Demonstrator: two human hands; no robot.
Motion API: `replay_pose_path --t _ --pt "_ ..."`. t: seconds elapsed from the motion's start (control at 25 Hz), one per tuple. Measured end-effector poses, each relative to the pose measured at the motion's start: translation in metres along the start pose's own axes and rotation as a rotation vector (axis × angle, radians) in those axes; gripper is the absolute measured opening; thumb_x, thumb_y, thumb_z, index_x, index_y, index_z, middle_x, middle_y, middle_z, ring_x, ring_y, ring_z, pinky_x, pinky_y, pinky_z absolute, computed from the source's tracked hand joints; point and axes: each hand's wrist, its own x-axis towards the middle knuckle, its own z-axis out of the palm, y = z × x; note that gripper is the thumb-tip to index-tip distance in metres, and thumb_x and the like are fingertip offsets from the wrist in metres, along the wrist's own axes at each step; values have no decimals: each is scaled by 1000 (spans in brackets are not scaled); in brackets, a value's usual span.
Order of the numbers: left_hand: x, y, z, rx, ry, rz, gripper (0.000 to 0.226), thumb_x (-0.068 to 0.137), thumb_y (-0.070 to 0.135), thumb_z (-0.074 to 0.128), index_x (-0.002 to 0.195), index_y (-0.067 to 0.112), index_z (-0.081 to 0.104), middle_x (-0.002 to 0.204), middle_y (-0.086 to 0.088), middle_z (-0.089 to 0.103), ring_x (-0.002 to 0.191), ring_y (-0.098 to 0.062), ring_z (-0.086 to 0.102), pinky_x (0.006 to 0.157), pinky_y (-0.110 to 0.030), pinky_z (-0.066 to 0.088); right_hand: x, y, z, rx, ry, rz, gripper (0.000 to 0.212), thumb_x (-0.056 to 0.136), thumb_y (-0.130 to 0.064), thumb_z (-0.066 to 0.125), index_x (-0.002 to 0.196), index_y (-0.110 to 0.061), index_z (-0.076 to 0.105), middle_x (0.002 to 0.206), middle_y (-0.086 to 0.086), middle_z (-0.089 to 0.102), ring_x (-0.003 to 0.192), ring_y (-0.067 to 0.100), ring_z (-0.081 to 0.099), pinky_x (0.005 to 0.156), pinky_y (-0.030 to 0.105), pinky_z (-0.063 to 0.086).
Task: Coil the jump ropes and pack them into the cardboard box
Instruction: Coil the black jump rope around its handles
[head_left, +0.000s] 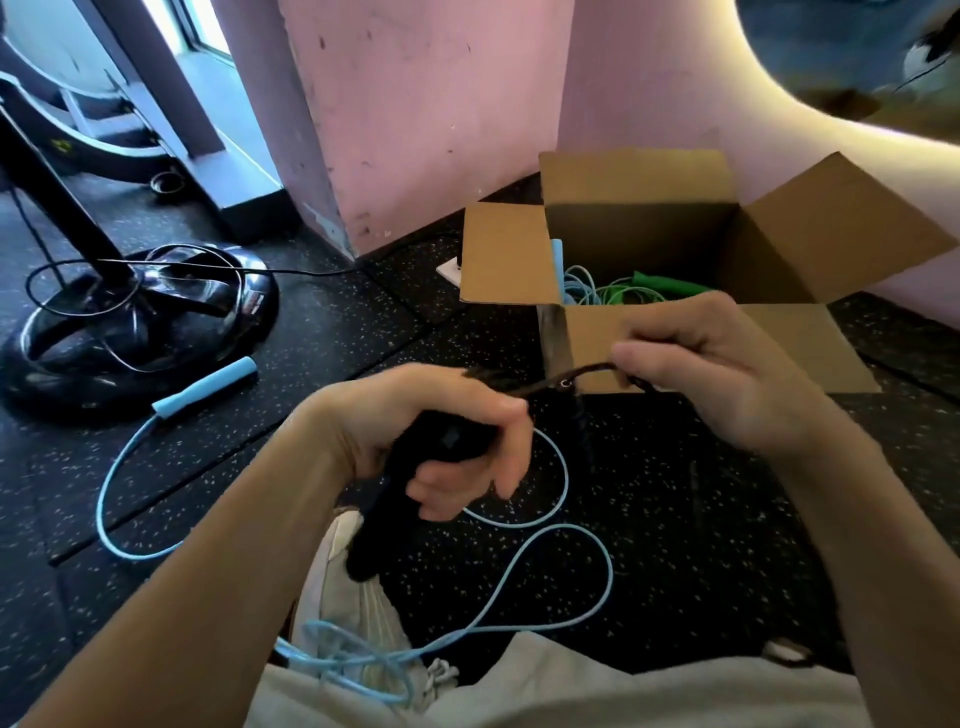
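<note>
The floor (701, 519) is black rubber matting flecked with pale specks, filling the lower and left parts of the frame. Pink walls (415, 104) meet it at the top centre, scuffed and marked. An open cardboard box (649, 332) stands at right of centre against the wall, flaps spread, with a green jump rope (665, 285) and a light blue one coiled inside. At centre, the left hand (441, 441) grips black handles (384, 509), while the right hand (717, 374) pinches the black rope (582, 373) stretched between them. A blue jump rope (205, 389) lies loose across the floor at lower left. A black round stand base (130, 322) sits at left.
</note>
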Motion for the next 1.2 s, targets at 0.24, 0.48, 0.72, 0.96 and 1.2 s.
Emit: replay_pose_path --t 0.24,0.48,0.72,0.96,1.2 --pt "7 9 -4 -487 -117 526 41 97 29 43 122 5 67 47 2 38 41 -12 34 49 -27 33 13 8 61 303 125 156 38 109 -27 35 86 -24 65 76 -14 60 71 -3 54 67 10 40" --pt "-7 24 -14 -314 678 669 38 92 34 45 100 14 76 50 7 40 39 -8 31 44 -24 35 9 31 51 67 366 143 10 101 -29 54 103 -23 60 66 -4 57 54 15 47 53 40 43" --pt "-9 18 -20 175 990 420 41 95 42 51 87 13 78 53 -2 42 42 -17 39 50 -32 38 11 20 32 -7 634 104 17 103 -22 51 92 -18 63 72 -4 59 66 18 55 57 28 44" --pt "7 19 31 124 837 507 32 94 34 58 79 12 75 56 -5 50 43 -17 42 49 -31 41 4 -17 31 -237 797 18 27 106 -23 47 85 -15 61 66 -11 55 60 13 55 46 18 35" --pt "-7 26 57 269 1003 634 23 89 23 63 81 8 78 64 -10 61 46 -18 48 49 -24 42 -35 -48 2 -127 822 182 47 106 -31 38 65 -14 52 51 -4 46 47 10 44 45 25 31"
